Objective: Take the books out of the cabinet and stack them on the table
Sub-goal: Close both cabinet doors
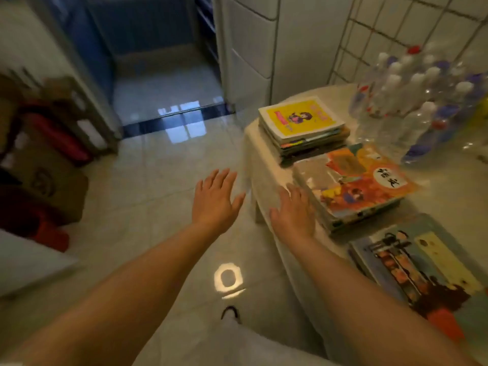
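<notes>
Head view, looking down over both forearms toward a pale tiled floor [169,180]. Left hand [215,199]: held above the floor, palm down, fingers straight and spread apart, holding nothing. Right hand [294,210]: palm down with fingers straight and slightly spread, at the near-left edge of the middle stack; whether it touches the books or only the worktop beside them cannot be told. Worktop [253,143]: low, white, at the right of the frame, carrying 3 groups of books in a row running from far to near. Far stack [303,128]: several books, the top one with a yellow cover. Middle stack [353,188]: topped by an orange cover with a white disc bearing dark characters, lying slightly askew on the books below. Near stack [420,265]: topped by a bluish cover with dark figures, just beside the right forearm. Bottles [417,101]: a cluster of clear plastic ones with white, blue and red caps, standing at the far right behind the books. Drawer unit [250,40]: white, behind the worktop, against a tiled wall. Boxes [50,165]: brown cardboard with red items, blurred, at the left edge. A round bright reflection [228,278] lies on the floor between the forearms.
</notes>
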